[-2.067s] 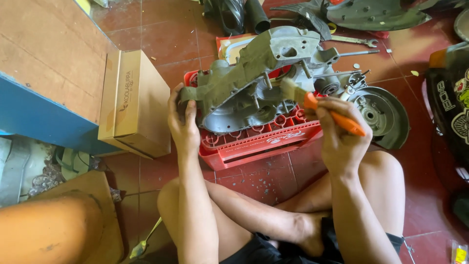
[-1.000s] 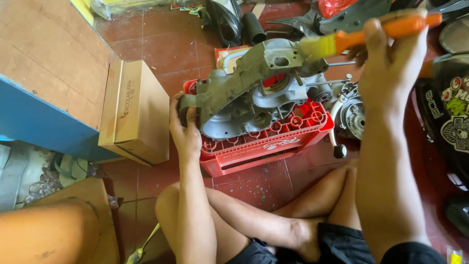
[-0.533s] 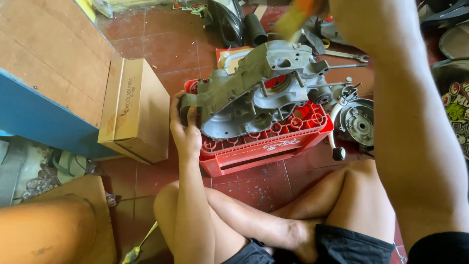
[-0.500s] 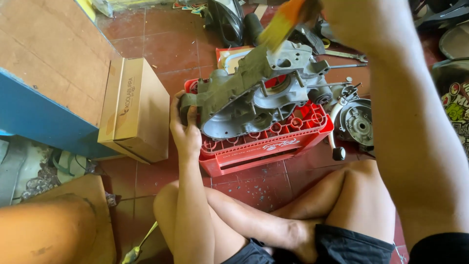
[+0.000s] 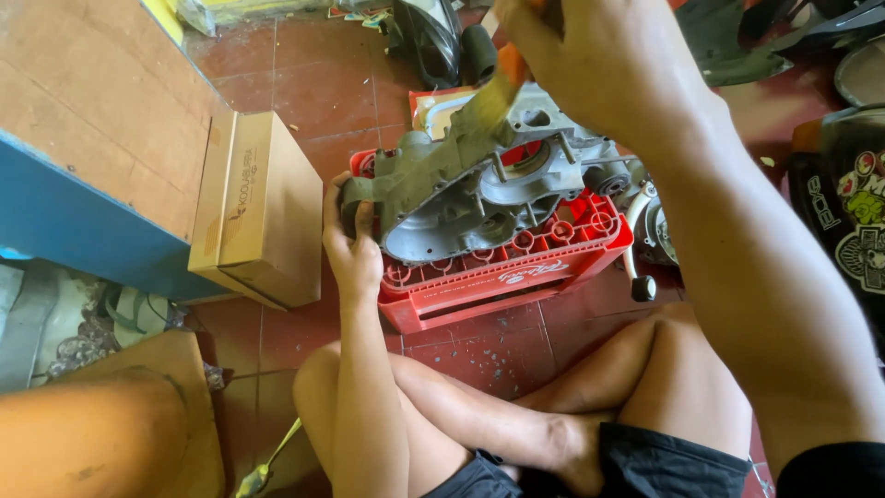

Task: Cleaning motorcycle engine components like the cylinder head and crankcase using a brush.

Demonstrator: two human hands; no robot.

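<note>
I sit cross-legged on the tiled floor with the grey engine casing (image 5: 479, 189) resting on top of a red plastic crate (image 5: 516, 267) in front of me. My left hand (image 5: 353, 242) is clenched around the casing's narrow end at about nine o'clock, steadying it. My right hand (image 5: 599, 60) is raised close to the camera at one o'clock, closed around the orange handle of a paintbrush (image 5: 493, 92), whose dirty bristles touch the casing's upper edge. I judge this to be the brushing-clean stage, working along the top rim. The next stroke calls for a firm hold from the left hand so the casing does not rock on the crate, and an angle that reaches the recesses.

A cardboard box (image 5: 263, 207) lies just beside the crate at nine o'clock, a flywheel part (image 5: 654, 226) near it at three o'clock, and dark motorcycle parts (image 5: 442, 37) at twelve. My own raised forearm hides much of the right side.
</note>
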